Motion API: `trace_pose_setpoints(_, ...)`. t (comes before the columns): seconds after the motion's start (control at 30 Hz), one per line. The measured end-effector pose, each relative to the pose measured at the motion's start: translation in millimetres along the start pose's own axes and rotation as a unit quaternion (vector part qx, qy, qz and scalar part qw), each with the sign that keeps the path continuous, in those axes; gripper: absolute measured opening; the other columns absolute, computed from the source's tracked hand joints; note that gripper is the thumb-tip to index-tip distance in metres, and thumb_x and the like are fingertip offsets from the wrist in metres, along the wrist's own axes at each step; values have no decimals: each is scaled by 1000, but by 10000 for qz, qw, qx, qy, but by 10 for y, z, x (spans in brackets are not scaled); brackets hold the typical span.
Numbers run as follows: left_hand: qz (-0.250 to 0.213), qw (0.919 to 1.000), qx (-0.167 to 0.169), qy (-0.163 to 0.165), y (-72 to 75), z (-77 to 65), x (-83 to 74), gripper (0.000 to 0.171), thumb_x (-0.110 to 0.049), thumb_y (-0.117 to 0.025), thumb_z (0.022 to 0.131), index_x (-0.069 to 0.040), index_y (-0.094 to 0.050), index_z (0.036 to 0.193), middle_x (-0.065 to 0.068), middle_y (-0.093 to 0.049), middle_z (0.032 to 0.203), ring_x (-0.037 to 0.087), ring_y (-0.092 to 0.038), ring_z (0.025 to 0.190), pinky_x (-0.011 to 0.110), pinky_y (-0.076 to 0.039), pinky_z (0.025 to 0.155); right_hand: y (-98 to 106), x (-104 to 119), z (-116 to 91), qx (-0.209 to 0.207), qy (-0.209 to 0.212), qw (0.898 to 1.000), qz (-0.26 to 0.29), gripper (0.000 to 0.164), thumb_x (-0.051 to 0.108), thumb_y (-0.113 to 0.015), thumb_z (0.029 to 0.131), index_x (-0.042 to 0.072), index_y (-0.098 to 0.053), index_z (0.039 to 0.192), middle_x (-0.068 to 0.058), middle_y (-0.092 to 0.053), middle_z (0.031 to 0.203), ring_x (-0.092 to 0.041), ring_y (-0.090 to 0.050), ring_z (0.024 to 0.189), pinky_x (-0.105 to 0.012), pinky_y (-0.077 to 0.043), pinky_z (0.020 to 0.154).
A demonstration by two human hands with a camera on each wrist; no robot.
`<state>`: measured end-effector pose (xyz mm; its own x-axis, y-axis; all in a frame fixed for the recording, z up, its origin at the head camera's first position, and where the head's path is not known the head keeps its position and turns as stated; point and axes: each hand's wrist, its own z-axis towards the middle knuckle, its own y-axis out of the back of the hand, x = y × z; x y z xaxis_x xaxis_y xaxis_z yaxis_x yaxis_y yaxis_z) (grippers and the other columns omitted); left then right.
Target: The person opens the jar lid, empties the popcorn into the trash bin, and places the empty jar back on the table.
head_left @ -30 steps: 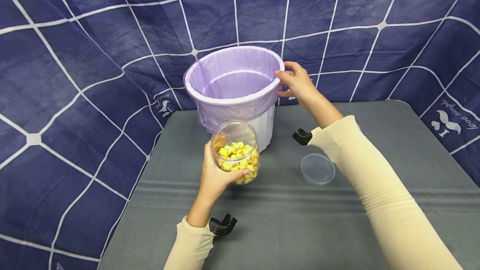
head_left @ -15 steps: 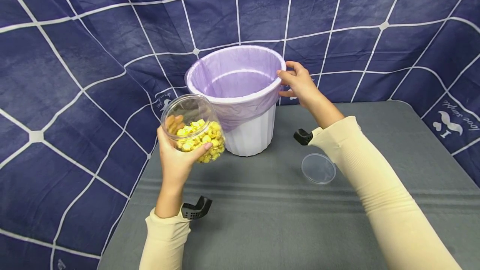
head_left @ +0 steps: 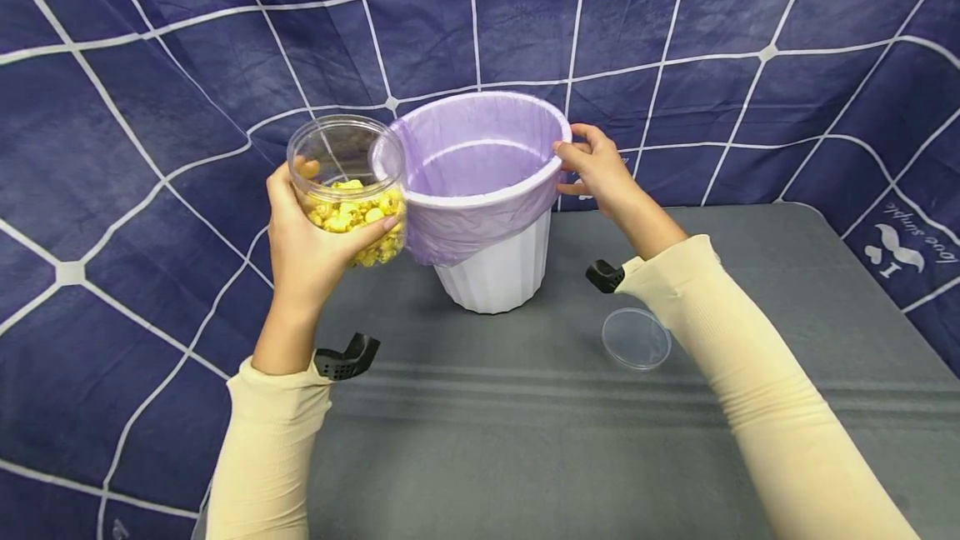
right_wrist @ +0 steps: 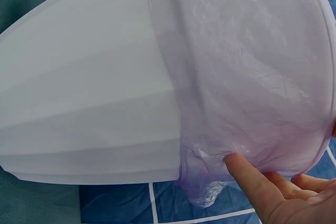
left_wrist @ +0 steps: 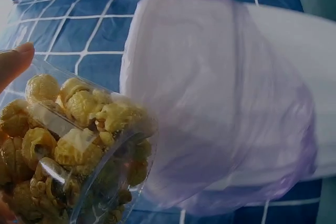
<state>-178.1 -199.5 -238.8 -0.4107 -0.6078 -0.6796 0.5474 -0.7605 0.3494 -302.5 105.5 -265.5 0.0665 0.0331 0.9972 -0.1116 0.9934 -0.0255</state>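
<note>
My left hand [head_left: 303, 240] grips a clear, lidless plastic jar [head_left: 341, 144], thumb across its near side. Yellow popcorn [head_left: 348, 211] fills roughly its lower half. The jar is raised at the left of a white trash bin [head_left: 491, 273], its mouth tipped slightly; from the head, jar and bin rim overlap. A purple bin liner [head_left: 468, 227] lines the bin and folds down outside. At the right side of the rim, my right hand [head_left: 596, 165] holds the bin, one digit over the edge and others outside. In the right wrist view, a fingertip [right_wrist: 233, 163] touches the liner.
A clear round lid [head_left: 636, 338] lies on the grey tabletop [head_left: 525, 440], right of the bin. Behind and at the sides hangs a dark blue cloth [head_left: 225, 148] with white grid lines.
My left hand has carried the popcorn jar from in front of the bin to the left and upward, beside the rim. The right hand, bin and lid stay in place.
</note>
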Motion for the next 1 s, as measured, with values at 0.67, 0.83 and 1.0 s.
trace_pose_setpoints(0.67, 3243, 9285, 941, -1544, -114, 778, -167, 107, -46, -83, 51, -4, -29, 133, 16, -36, 131, 37, -31, 119, 50, -26, 90, -25, -1, 2, -65, 21, 10000, -32, 53, 18, -52, 90, 5, -29, 135, -20, -43, 127, -21, -49, 94, -34, -51, 70)
trace_pose_setpoints(0.83, 3711, 8975, 1132, -2096, -136, 923, -176, 107, -43, -84, 51, 0, -29, 132, 20, -37, 128, 39, -33, 114, 53, -26, 85, -26, -2, 6, -94, 24, 10000, -8, 52, 18, -52, 89, 5, -30, 135, -20, -43, 126, -20, -50, 92, -36, -50, 71)
trace_pose_setpoints(1.0, 4114, 8672, 1358, -2456, -178, 1018, -184, 106, -39, -83, 53, 2, -28, 133, 23, -36, 127, 41, -32, 114, 55, -25, 86, -12, -19, 4, -61, 83, 9999, -33, 51, 17, -51, 90, 5, -30, 134, -21, -43, 127, -20, -51, 92, -38, -49, 73)
